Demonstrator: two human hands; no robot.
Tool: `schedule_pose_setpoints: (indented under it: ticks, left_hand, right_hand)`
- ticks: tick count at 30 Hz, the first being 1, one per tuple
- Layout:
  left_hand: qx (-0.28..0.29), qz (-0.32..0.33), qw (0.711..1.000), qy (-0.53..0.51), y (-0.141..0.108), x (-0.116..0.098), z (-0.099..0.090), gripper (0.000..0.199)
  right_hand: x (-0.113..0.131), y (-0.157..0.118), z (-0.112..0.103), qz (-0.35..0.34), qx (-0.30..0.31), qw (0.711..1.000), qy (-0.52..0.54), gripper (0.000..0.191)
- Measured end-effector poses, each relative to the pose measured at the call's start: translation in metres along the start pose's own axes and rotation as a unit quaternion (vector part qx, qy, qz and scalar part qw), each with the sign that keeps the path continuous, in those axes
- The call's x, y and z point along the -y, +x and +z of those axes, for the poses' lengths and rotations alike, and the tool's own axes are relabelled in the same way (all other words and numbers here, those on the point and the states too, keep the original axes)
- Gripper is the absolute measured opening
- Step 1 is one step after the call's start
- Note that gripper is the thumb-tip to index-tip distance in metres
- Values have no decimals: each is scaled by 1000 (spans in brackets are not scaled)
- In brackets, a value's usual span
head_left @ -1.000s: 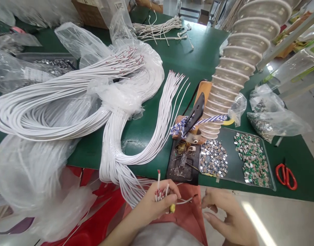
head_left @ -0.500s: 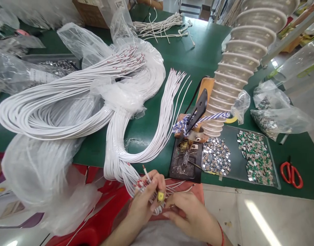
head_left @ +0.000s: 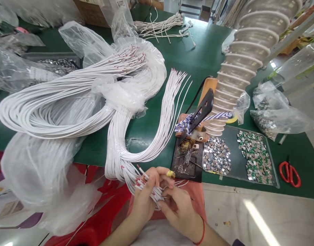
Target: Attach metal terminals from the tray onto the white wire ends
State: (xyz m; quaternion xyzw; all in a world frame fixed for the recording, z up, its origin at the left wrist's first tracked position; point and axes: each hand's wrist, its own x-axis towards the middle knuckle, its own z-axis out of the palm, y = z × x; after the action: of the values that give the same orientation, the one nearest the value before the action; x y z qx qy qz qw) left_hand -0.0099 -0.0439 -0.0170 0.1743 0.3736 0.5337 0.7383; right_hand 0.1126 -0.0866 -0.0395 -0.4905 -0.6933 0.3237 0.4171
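Left hand (head_left: pixel 146 196) and right hand (head_left: pixel 179 212) have closed on one wire bundle (head_left: pixel 132 181).

1. L hand (head_left: pixel 146 194) and R hand (head_left: pixel 179 212) bare, sleeves not visible at wrists.
2. Thin red cord bracelet (head_left: pixel 202 232) on R wrist, approx. single strand.
3. Small yellow piece (head_left: pixel 170 174) at L thumb, prob. tape or finger guard, can't tell which.
4. Pale grey-white shirt (head_left: pixel 159 234) at bottom of view.
5. Salmon-red apron or lap cloth (head_left: pixel 196 201) over front, can't tell if worn.
6. Dark navy bit (head_left: pixel 237 243) at bottom edge, cut off, unclear.
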Motion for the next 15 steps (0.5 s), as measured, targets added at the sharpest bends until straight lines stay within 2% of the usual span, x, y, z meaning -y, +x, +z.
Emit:
schedule_pose_setpoints:
  ticks: [4,7,12,15]
  left_hand:
    - [-1,8,998,56,-2,11,0,49]
    - [8,10,997,81,-2,16,-3,49]
    - [46,20,989,137,2,19,-9,49]
    - [87,17,978,190,3,18,-8,49]
  right_hand:
    - [2,1,0,-2,-15,999,-35,33]
    - [5,5,-5,-22,-27,998,-47,28]
    - [19,11,-30,-63,-37,997,-34,14]
    - [25,12,-49,-63,-39,997,-34,8]
